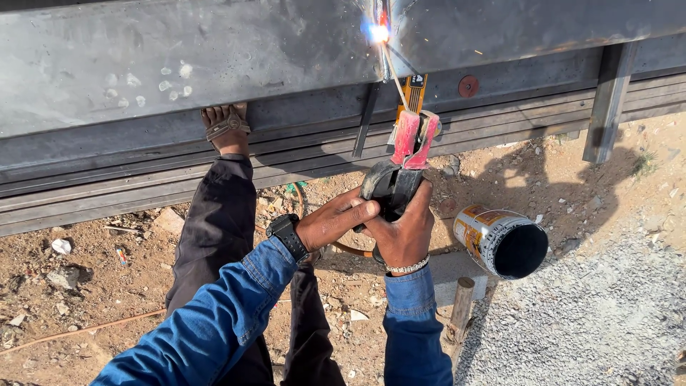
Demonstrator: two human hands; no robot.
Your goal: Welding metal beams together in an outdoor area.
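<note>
Spanning the top, a grey steel panel [179, 64] is met by the arc [379, 33] at its seam. Below it, the red electrode holder [404, 161] is gripped closed by the right hand [406, 230], steadied by the left hand [334, 220]; a tin can [500, 239] lies nearby.

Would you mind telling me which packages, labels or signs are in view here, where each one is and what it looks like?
Tin can: lies on its side on the dirt, right of the right hand; cylindrical, open dark mouth, orange-and-white printed label.
Label strip: on the dark rail behind the electrode holder; narrow, upright, orange with black marks.
No screens or signs visible.
</note>
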